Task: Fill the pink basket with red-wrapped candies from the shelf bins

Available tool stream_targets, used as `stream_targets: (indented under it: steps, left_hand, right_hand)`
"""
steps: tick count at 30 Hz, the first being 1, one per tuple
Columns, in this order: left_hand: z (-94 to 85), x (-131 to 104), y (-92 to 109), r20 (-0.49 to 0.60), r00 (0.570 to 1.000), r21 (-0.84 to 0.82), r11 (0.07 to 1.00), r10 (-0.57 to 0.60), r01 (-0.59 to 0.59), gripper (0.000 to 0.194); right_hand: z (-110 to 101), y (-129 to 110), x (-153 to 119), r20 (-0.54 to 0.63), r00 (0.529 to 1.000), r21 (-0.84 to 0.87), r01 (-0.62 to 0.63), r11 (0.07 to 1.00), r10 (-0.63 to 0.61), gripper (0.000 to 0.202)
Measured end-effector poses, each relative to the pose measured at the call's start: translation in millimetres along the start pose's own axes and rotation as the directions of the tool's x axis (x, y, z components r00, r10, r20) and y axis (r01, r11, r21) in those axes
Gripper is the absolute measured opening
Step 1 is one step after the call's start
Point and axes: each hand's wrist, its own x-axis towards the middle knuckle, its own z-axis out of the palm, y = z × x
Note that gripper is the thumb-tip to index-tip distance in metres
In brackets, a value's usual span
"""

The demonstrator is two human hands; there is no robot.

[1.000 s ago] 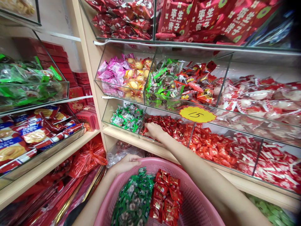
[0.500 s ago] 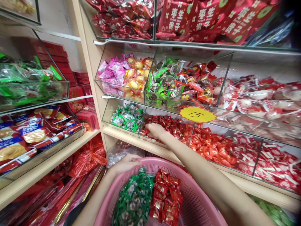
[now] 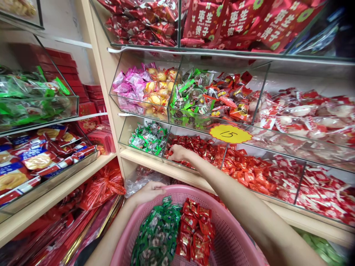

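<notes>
My left hand (image 3: 152, 192) grips the far left rim of a pink plastic basket (image 3: 235, 218), thumb and fingers over its edge. In the basket, green-wrapped candies (image 3: 156, 232) lie on the left and shiny red candy packets (image 3: 195, 232) beside them. My right hand (image 3: 179, 153) reaches over the basket into a clear bin of dark red wrapped candies (image 3: 203, 147). Its fingers are bent down among the candies at the bin's front left corner, closed on some of them; the fingertips are partly hidden. Just left of it is a compartment of green-and-silver wrapped candies (image 3: 148, 138).
Clear dividers and a wooden shelf edge (image 3: 144, 160) bound the bins. A yellow price tag (image 3: 230, 133) marked 15 hangs above my right forearm. Orange-red candies (image 3: 249, 170) fill the bin to the right. At left, packaged biscuits (image 3: 41, 155) stand on another shelf, above a red plastic bag (image 3: 104, 184).
My right hand has shifted slightly left and down within the red candy bin, its fingers now lower among the candies. The view has moved a little; my left hand stays on the basket rim.
</notes>
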Motion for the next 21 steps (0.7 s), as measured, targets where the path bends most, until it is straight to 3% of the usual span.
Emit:
stream_targets:
  steps: [9, 15, 21]
  left_hand:
    - [0.6, -0.6, -0.2, 0.002, 1.000, -0.062, 0.998, -0.020, 0.020, 0.045]
    - [0.7, -1.9, 2.0, 0.002, 1.000, -0.030, 0.999, -0.022, 0.022, 0.046]
    - [1.6, -2.4, 3.3, 0.006, 0.999, -0.054, 0.998, -0.037, 0.037, 0.049]
  right_hand:
    - [0.7, -3.5, 2.8, -0.002, 0.998, -0.076, -0.055, 0.996, 0.055, 0.041]
    - [-4.7, -9.5, 4.8, 0.059, 0.996, -0.093, -0.055, 0.994, 0.060, 0.042]
    - [0.7, -2.2, 7.9, 0.088, 0.995, -0.061, -0.048, 0.997, 0.053, 0.033]
